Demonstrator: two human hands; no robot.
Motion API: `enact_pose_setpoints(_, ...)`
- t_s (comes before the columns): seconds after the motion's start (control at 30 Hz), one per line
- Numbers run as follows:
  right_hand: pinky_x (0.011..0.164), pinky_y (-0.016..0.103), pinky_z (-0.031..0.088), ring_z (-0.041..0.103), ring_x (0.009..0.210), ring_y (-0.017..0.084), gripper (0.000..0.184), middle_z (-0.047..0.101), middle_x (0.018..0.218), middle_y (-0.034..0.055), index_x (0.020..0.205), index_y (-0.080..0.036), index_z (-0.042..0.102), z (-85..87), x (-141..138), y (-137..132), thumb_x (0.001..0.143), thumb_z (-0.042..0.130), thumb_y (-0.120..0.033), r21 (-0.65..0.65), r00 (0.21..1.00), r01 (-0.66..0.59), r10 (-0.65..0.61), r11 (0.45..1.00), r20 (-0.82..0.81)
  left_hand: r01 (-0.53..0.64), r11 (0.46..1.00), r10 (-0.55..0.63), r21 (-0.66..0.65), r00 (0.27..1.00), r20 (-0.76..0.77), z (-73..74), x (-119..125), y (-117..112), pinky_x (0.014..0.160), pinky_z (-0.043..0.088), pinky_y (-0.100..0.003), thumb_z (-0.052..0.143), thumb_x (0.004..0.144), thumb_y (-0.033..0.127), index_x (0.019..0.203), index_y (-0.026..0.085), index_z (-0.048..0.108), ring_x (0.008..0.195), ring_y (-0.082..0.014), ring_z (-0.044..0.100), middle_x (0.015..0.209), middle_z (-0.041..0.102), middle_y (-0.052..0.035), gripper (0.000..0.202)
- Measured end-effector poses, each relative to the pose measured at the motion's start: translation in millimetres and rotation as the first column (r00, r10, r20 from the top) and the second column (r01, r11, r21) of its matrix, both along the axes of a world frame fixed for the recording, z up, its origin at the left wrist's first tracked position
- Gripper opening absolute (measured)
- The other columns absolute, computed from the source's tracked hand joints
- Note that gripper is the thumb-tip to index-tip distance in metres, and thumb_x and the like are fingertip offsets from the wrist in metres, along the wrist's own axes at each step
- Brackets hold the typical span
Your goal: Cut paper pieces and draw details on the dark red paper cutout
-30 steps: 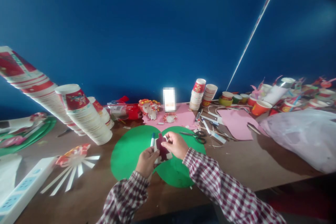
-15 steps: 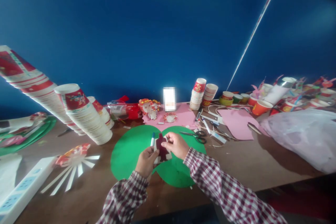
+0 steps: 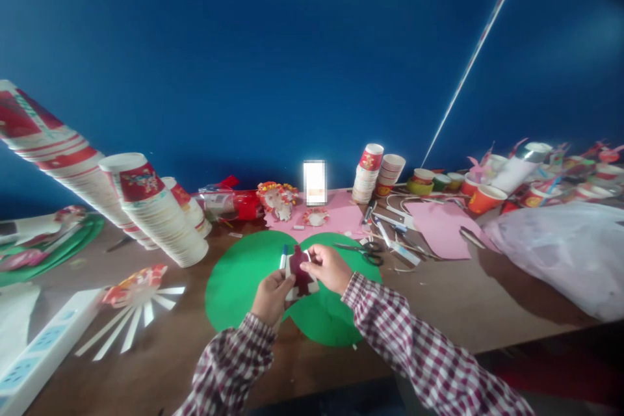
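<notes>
Between my hands is a small paper cutout, dark maroon on a whitish backing, held over the green paper. My left hand pinches its lower left edge between thumb and fingers. With thumb and forefinger, my right hand grips its right side; the fingers cover part of it. A marker with a blue cap lies on the green paper just beyond my left hand. Scissors with dark handles rest beyond my right hand, their blades over the green paper's edge.
Stacked paper cups lean at the left, near a white power strip and a cut, fanned cup. More cup stacks stand by the blue wall. Pink paper, pens and a plastic bag lie to the right.
Almost nothing differs. Both hands keep their hold on the cutout, and the view has shifted very slightly.
</notes>
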State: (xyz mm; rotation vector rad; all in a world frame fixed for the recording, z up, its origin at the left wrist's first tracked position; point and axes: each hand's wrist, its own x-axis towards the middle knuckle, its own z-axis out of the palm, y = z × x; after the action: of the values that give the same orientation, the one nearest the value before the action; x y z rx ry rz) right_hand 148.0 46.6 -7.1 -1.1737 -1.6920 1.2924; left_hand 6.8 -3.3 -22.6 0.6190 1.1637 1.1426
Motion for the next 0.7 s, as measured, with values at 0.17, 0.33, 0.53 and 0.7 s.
enact_pose_setpoints(0.17,0.055,0.021,0.045,0.061,0.061,0.013,0.008,0.067,0.069,0.0000,0.079,-0.016,0.057,-2.2,-1.1,1.5,0.074,0.063,-0.018,0.022,0.999,0.007,-0.007,1.000,0.031,-0.002,1.000,0.002,-0.004,1.000,0.005,1.1,-0.4,-0.1,0.060,0.056,-0.027,0.073,0.066,0.024,0.091,0.010,0.057,0.065,-0.0180,0.067,0.075,0.070,-0.0074,0.032)
enact_pose_setpoints(0.33,0.056,0.021,0.044,0.061,0.062,0.013,0.009,0.067,0.069,0.0001,0.078,-0.016,0.057,-2.9,-2.6,2.7,0.073,0.064,-0.017,0.050,0.998,0.031,-0.034,0.998,0.053,0.021,0.999,-0.020,-0.043,1.000,0.019,4.4,0.9,-4.8,0.057,0.056,-0.026,0.072,0.068,0.020,0.099,0.013,0.055,0.066,-0.0171,0.067,0.080,0.070,-0.0067,0.036)
enact_pose_setpoints(0.53,0.052,0.020,0.041,0.058,0.056,0.011,0.008,0.064,0.064,-0.0018,0.077,-0.016,0.056,-2.6,-0.4,3.7,0.073,0.064,-0.017,0.050,0.998,0.041,-0.044,0.998,0.052,0.067,0.995,-0.063,-0.073,0.996,0.064,2.3,0.4,-8.7,0.062,0.055,-0.025,0.073,0.064,0.013,0.094,0.013,0.055,0.069,-0.0159,0.067,0.081,0.069,-0.0067,0.035)
enact_pose_setpoints(0.7,0.049,0.019,0.039,0.055,0.053,0.010,0.008,0.062,0.061,-0.0029,0.076,-0.016,0.056,-2.0,1.3,3.3,0.073,0.063,-0.016,0.044,0.998,0.040,-0.042,0.998,0.053,0.097,0.993,-0.091,-0.069,0.992,0.086,0.1,-0.9,-8.3,0.065,0.055,-0.027,0.073,0.064,0.013,0.093,0.013,0.056,0.074,-0.0172,0.067,0.085,0.068,-0.0076,0.034)
